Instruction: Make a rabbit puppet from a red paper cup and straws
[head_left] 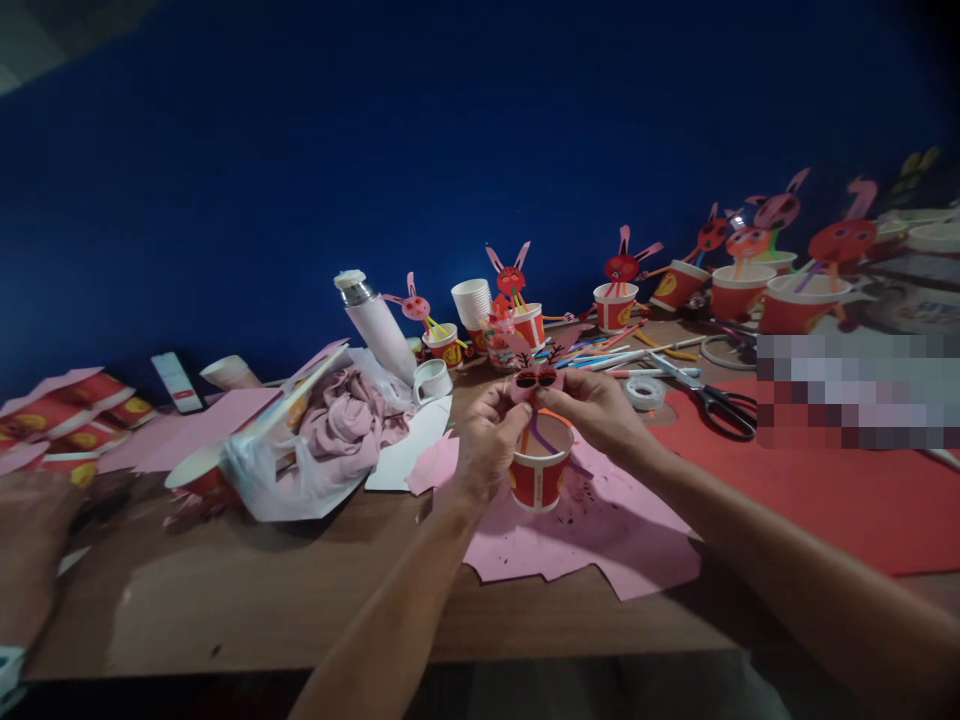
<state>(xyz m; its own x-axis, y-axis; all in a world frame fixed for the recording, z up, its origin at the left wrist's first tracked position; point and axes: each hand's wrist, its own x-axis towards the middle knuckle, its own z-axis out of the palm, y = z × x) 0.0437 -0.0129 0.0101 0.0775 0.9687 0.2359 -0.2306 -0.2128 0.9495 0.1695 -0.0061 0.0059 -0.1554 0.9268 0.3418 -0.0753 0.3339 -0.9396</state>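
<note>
Both hands pinch a small pink paper bunny face [537,384] with dark eyes and long ears, one hand at each side. My left hand [487,435] is closed at its left edge, and my right hand [596,408] is closed at its right edge. Below the face stands a red and white paper cup [538,482], upright on pink paper. Orange and purple pipe cleaners [551,434] rise from inside the cup toward the face. The fingertips partly hide where the face meets them.
Finished bunny cups [616,308] line the back. Black-handled scissors [724,408] and a tape roll [643,392] lie right, by red paper [810,490]. A white thermos [379,325], a plastic bag [281,480] and a phone [177,383] are left. Another person's hand [34,540] shows far left.
</note>
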